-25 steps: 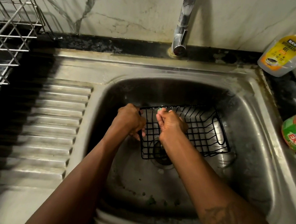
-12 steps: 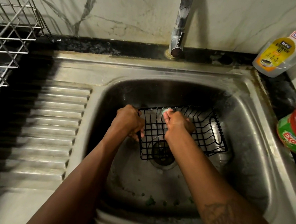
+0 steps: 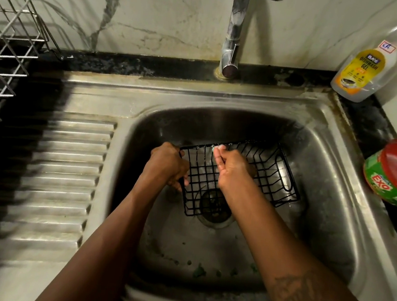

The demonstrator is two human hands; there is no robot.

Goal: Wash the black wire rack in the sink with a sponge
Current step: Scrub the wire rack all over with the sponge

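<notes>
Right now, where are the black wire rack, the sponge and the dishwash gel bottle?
black wire rack [image 3: 270, 180]: head view, right part of its grid.
sponge [image 3: 218, 148]: head view, its visible pale tip.
dishwash gel bottle [image 3: 362, 69]: head view, its yellow label.

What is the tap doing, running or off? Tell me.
Off, as far as shown: no stream falls from the faucet into the sink, and none lands on the black wire rack.

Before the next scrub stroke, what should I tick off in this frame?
1. Left hand grips the black wire rack at its left edge: ok.
2. Right hand pinches the sponge against the rack's far rim: ok.
3. Rack inside the sink, partly over the drain: ok.
4. Sponge soapy enough: cannot tell.
5. Water running from the tap: not ok, no stream visible.
</notes>
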